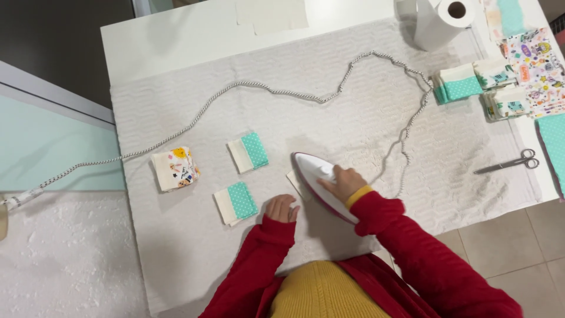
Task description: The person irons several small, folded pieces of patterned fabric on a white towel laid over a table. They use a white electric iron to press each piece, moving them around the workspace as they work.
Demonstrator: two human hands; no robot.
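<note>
My right hand [344, 182] grips the top of a white iron with a magenta rim [315, 174]. The iron lies on a small cream fabric piece [292, 180], of which only a corner shows at the iron's left edge. My left hand [281, 208] rests on the grey-white towel [176, 247] just left of the iron, holding nothing. A folded cream and teal dotted piece [235, 203] lies close to the left of that hand. A second such piece [248, 153] and a folded cartoon-print piece [175, 169] lie farther left.
The iron's braided cord [265, 89] loops across the towel and off the table's left side. Stacks of folded pieces [462, 83], printed fabric [538, 65], scissors [509, 163] and a paper roll [438, 17] sit at the right of the white table [176, 35].
</note>
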